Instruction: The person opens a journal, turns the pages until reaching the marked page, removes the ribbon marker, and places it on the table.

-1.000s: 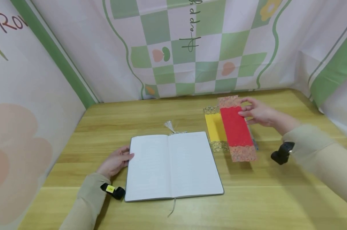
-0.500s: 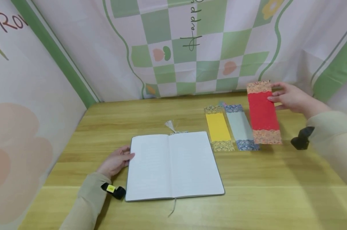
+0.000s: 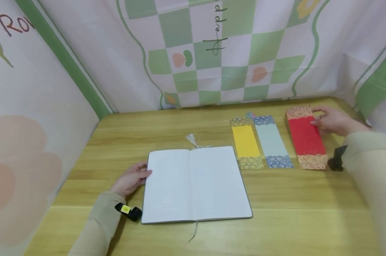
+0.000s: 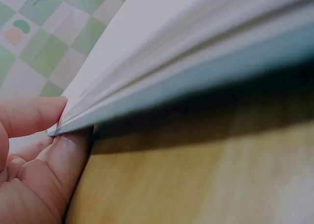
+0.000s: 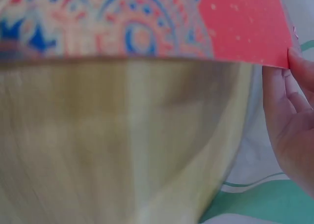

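Observation:
An open notebook [image 3: 218, 185] with white pages lies on the table. My left hand [image 3: 130, 179] pinches its left edge; in the left wrist view the thumb is on the pages and fingers are beneath the cover [image 4: 147, 108]. At the right, my right hand [image 3: 332, 121] holds a red bookmark [image 3: 306, 137] with patterned ends by its right edge, thumb on top. In the right wrist view the red bookmark [image 5: 240, 27] stands a little above the table. To its left lie a pale blue bookmark [image 3: 272, 140] and a yellow bookmark [image 3: 245, 141], side by side.
A white tassel [image 3: 191, 139] sticks out past the notebook's top edge, beside a small patterned end. From the bottom edge hangs a thin grey ribbon [image 3: 194, 233]. A printed curtain [image 3: 209, 81] rises behind the wooden table [image 3: 122, 131].
My right hand has carried the red bookmark rightward from over the other two, then lowered it toward the table. The pale blue bookmark came into full view. My left hand stays at the notebook.

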`<state>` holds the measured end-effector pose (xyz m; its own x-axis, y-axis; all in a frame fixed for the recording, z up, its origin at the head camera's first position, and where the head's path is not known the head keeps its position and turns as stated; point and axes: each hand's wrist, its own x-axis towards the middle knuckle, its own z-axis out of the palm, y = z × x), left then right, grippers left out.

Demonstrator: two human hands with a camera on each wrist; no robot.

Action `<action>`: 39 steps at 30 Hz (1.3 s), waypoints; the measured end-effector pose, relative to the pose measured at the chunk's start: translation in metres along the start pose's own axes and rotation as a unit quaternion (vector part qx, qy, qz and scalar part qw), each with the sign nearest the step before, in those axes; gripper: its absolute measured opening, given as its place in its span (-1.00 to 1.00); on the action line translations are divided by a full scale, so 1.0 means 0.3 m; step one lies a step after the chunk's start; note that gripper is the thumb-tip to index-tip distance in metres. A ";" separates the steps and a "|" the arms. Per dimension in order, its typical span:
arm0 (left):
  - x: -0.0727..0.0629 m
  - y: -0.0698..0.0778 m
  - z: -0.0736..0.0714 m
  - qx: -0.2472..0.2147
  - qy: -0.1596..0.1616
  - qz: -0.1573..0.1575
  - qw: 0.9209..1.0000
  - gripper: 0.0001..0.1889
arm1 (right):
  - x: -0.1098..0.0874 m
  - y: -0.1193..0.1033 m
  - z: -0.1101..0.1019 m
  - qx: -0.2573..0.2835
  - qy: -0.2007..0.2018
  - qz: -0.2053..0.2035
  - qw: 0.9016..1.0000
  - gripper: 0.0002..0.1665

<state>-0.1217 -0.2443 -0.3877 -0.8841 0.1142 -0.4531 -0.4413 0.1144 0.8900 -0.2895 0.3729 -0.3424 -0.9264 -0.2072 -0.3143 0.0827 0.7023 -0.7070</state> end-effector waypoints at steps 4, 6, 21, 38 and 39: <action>0.005 -0.002 -0.001 -0.003 -0.005 0.001 1.000 -0.41 | 0.011 0.022 0.023 -0.016 -0.006 -0.003 1.000 -0.31; 0.004 -0.003 -0.001 -0.004 -0.002 0.000 1.000 -0.41 | 0.019 0.024 0.033 -0.010 -0.014 -0.004 1.000 -0.28; 0.013 -0.003 0.004 -0.003 -0.009 0.014 1.000 -0.42 | 0.033 0.026 0.075 0.005 0.005 0.048 0.999 -0.02; 0.008 -0.015 -0.006 -0.008 -0.009 0.017 1.000 -0.42 | 0.010 -0.013 0.106 -0.053 0.089 0.031 0.994 0.01; 0.009 -0.015 -0.008 -0.007 -0.007 0.016 1.000 -0.42 | 0.008 -0.025 0.115 -0.050 0.095 0.023 0.994 -0.03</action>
<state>-0.1223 -0.2467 -0.3927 -0.8957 0.1312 -0.4249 -0.4150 0.0965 0.9047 -0.2798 0.3436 -0.3596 -0.9759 -0.0478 -0.2128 0.0983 0.7746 -0.6248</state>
